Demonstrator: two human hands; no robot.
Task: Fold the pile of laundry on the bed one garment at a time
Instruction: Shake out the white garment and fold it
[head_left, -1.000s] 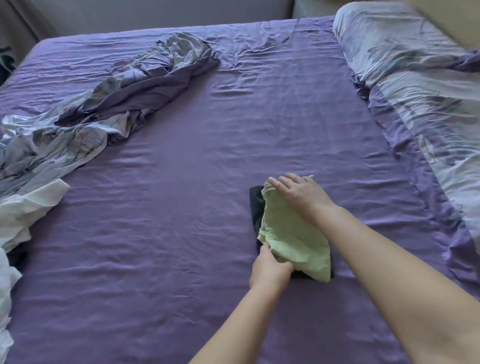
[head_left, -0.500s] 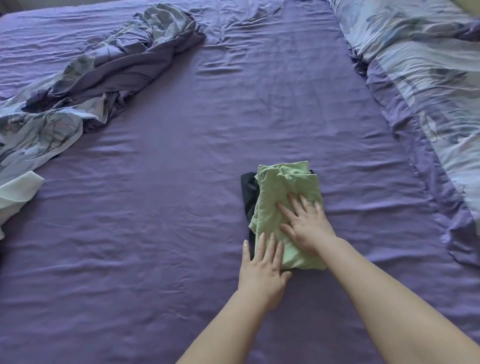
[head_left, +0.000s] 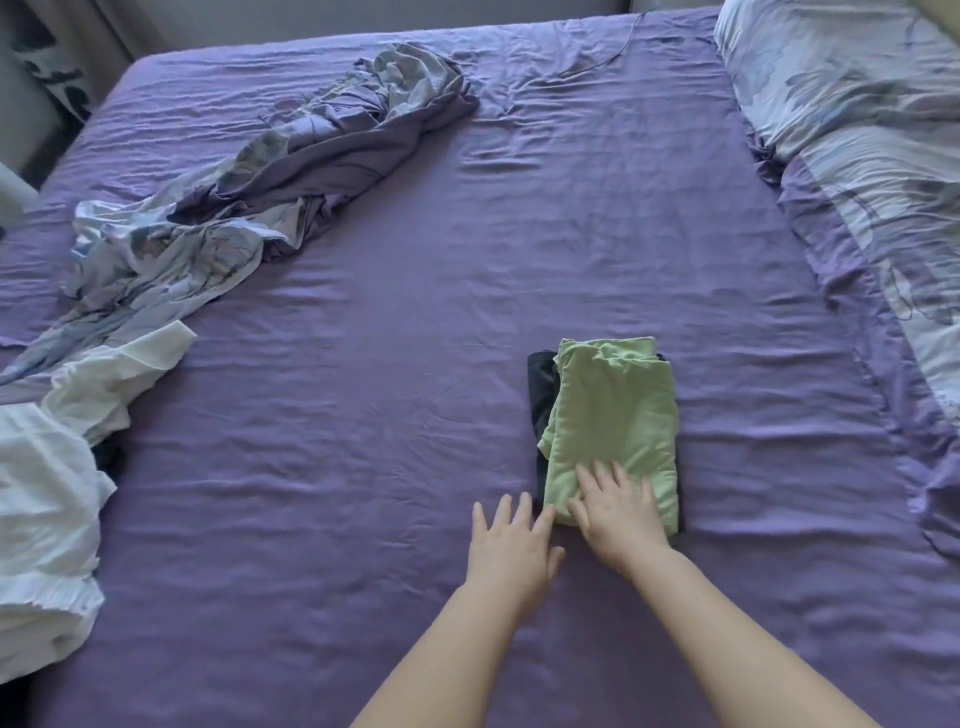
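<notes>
A folded light green garment (head_left: 615, 410) lies on top of a folded dark garment (head_left: 541, 384) on the purple bed sheet (head_left: 415, 364). My right hand (head_left: 618, 512) rests flat on the green garment's near end, fingers straight. My left hand (head_left: 511, 545) lies flat on the sheet just left of the stack, its fingertips at the stack's near left corner. At the left edge sits a pile of white laundry (head_left: 47, 499) with something dark beneath it.
A crumpled purple and floral duvet cover (head_left: 249, 208) stretches diagonally across the far left of the bed. A floral pillow and bedding (head_left: 862, 130) fill the right side. A thin cable (head_left: 613, 49) lies near the far edge.
Both hands let go of the green garment after laying it on the dark one, flattened on it, then slid back toward me. The left hand has moved off onto the sheet.
</notes>
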